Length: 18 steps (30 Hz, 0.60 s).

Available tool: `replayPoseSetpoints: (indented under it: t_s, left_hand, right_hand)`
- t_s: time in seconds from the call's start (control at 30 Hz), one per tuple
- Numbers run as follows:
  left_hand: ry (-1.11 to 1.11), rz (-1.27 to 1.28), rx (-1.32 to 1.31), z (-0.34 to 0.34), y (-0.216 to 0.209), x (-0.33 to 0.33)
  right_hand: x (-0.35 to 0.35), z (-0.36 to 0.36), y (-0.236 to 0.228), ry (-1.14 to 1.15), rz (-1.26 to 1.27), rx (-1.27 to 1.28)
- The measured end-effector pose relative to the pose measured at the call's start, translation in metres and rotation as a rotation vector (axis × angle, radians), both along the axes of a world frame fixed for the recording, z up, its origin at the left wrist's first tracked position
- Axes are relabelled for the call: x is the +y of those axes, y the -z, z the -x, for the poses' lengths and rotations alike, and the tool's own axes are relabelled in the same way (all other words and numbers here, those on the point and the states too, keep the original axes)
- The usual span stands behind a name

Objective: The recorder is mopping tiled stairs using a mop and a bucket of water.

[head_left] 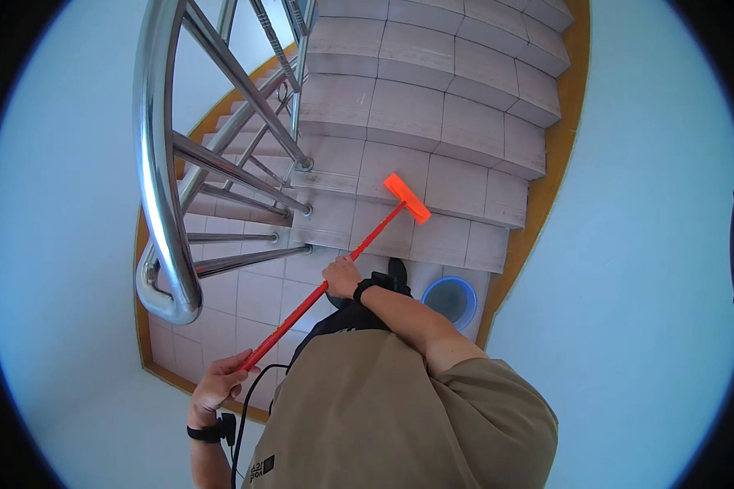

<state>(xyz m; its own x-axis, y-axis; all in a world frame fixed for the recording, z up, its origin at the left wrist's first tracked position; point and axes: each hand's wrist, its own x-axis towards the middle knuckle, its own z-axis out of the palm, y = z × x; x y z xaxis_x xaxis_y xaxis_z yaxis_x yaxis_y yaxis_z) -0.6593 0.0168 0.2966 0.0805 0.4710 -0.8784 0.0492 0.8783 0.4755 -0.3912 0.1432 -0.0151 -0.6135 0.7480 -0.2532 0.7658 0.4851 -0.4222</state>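
Note:
A mop with a long red pole (298, 314) and a flat orange rectangular head (407, 198) slants from my lower left up towards the stairs. Its head rests against the lower steps (444, 238), near the edge of a tread. My right hand (342, 277) is wrapped round the middle of the pole. Lower down at the left, my left hand (220, 381) grips the pole's near end. Both wrists wear black bands with small devices, and a black cable hangs beside my left wrist.
A blue bucket (450, 302) stands on the tiled landing to the right of my feet. A shiny metal stair railing (170, 204) rises at the left, its posts fixed to the steps. Tan skirting (546, 208) and a pale wall (652, 244) border the right side.

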Motion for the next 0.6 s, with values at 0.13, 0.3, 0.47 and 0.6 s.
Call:
replayPoseSetpoints:
  t_s: [0.13, 0.3, 0.47, 0.6]
  left_hand:
    - [0.020, 0.015, -0.035, -0.014, 0.001, 0.018]
    - [0.145, -0.033, -0.033, -0.047, 0.029, 0.040]
    - [0.252, -0.046, -0.086, -0.111, 0.038, 0.079]
    - [0.309, -0.026, -0.103, -0.164, 0.040, 0.106]
  right_hand:
    - [0.007, -0.019, 0.001, 0.023, 0.028, 0.003]
    - [0.029, -0.075, -0.001, 0.083, 0.052, -0.062]
    - [0.048, -0.146, 0.013, 0.148, -0.001, -0.111]
    - [0.059, -0.205, 0.017, 0.225, -0.034, -0.102]
